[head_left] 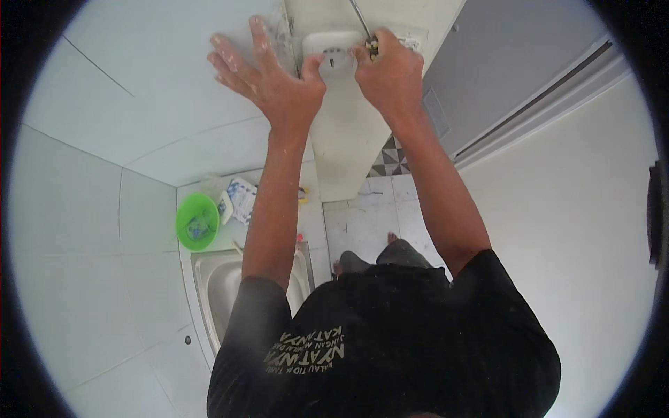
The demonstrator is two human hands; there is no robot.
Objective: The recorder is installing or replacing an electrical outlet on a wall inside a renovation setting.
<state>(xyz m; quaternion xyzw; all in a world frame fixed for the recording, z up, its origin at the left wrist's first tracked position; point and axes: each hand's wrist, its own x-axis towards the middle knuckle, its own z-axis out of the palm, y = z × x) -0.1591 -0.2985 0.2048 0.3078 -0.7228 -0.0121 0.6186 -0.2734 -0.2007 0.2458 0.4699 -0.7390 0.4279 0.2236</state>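
A white wall socket (338,63) with a rounded plate sits on the narrow cream wall face at the top. My left hand (286,94) has its fingers spread over the pale tiles, with whitish dust on them, and its thumb at the socket's left edge. On the other side, my right hand (394,76) is closed on a screwdriver (359,17) with a black and yellow handle. Its metal shaft points up and away, and the thumb or a finger of this hand touches the socket's right edge. Part of another white fitting (412,44) shows behind my right knuckles.
Below on the left, a steel sink (223,279) is set in a tiled counter. A green plastic basin (197,242) with something inside stands by it, next to a blue and white package (242,198). A grey door panel (502,70) lies at the right.
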